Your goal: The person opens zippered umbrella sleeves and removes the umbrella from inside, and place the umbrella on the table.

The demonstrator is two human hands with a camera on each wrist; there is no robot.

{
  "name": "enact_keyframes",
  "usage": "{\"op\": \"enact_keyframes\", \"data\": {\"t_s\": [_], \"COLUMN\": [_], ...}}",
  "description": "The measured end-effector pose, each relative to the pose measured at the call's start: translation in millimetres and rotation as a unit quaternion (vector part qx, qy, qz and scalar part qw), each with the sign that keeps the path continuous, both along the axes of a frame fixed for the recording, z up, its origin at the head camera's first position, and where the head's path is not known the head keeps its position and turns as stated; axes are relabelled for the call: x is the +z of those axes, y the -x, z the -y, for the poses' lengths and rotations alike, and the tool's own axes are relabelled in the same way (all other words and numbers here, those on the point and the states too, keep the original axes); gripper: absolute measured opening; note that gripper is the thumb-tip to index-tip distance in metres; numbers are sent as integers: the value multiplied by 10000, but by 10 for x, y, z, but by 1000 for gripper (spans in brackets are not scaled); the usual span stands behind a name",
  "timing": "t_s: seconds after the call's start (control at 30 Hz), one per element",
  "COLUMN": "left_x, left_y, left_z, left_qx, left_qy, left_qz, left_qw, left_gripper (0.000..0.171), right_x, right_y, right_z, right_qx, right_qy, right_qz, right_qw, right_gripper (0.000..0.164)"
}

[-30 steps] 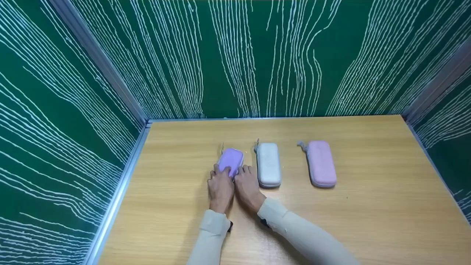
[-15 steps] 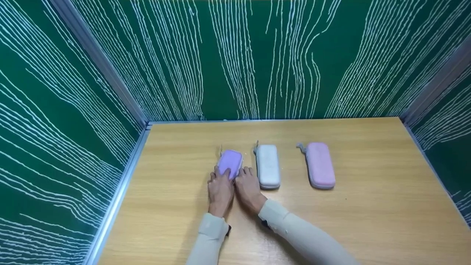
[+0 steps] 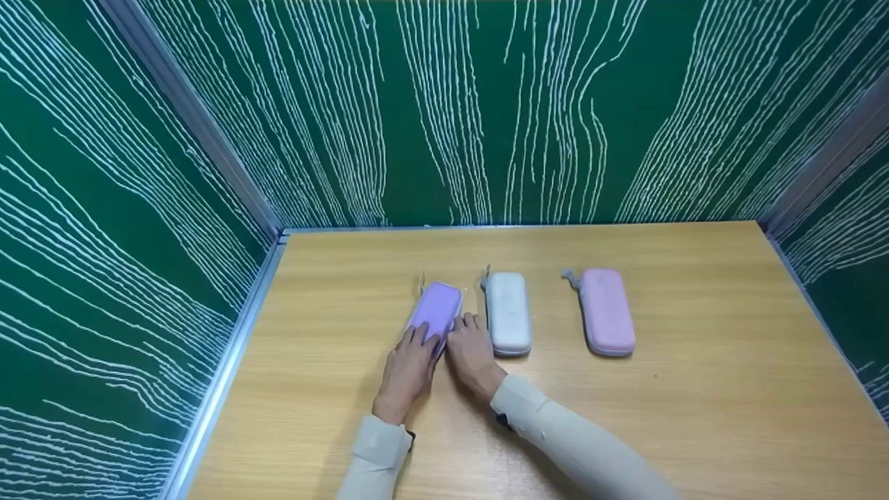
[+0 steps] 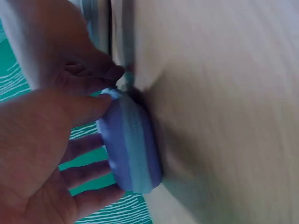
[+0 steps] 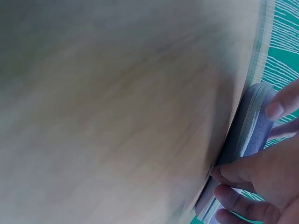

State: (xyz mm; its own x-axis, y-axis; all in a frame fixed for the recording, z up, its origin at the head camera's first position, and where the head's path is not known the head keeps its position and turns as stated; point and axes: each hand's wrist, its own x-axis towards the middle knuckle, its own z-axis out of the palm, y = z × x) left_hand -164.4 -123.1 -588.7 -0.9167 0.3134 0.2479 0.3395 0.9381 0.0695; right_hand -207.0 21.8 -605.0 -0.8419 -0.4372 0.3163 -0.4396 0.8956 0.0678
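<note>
A purple zip case (image 3: 442,303) lies slanted on the wooden table, a thin strap standing at its far left corner. My left hand (image 3: 406,371) holds its near end, fingers across the top and thumb at the edge. Along the near right side, my right hand (image 3: 474,353) pinches at the zipper; the pull between its fingertips is mostly hidden. The left wrist view shows the pale zipper band (image 4: 134,144) running around the case, with the zipper closed along the visible end. The right wrist view shows the right fingers (image 5: 236,173) against the case's side.
Just right of my right hand lies a white zip case (image 3: 508,312) with a grey strap. Farther right is a pink zip case (image 3: 606,311). Green panels (image 3: 430,111) with white wavy lines border the wooden table (image 3: 694,403) at the back and sides.
My left hand has shifted left and toward me, its fingers now lying over the case's top. The purple case has turned slightly clockwise. My right hand stays nearly in place.
</note>
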Motion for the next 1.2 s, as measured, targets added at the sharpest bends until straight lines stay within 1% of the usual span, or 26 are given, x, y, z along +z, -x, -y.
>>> {"op": "enact_keyframes", "data": {"t_s": [0.07, 0.17, 0.33, 0.6, 0.77, 0.9, 1.03, 1.2], "left_x": [11, 15, -19, -64, -88, -103, -115, -128], "left_y": [-8, -15, -10, -1, 20, 31, 38, 46], "left_z": [-6, -27, -55, -99, -134, -174, -206, -228], "left_qx": [-37, -55, -49, 33, 129, 275, 369, 381], "left_qy": [36, 25, -110, -100, 49, 107, 91, 71], "left_qz": [1, -141, -494, -741, -1011, -1222, -1316, -1378], "left_qw": [10000, 9999, 9987, 9972, 9948, 9921, 9906, 9897], "left_gripper": [36, 39, 40, 38, 38, 32, 31, 32], "right_x": [11, 25, 32, 25, -4, -17, -17, -36], "right_y": [-2, -6, -16, -21, -21, -23, -31, -45], "right_z": [-10, -27, -41, -45, -49, -51, -57, -68], "right_qx": [13, 24, 18, 81, 153, 177, 163, 172], "right_qy": [-21, 16, 33, -13, 42, -31, -131, -125], "right_qz": [145, 237, 148, 90, -145, -399, -454, -492], "right_qw": [9999, 9997, 9999, 9999, 9998, 9990, 9988, 9986], "right_gripper": [12, 12, 11, 12, 11, 11, 11, 12]}}
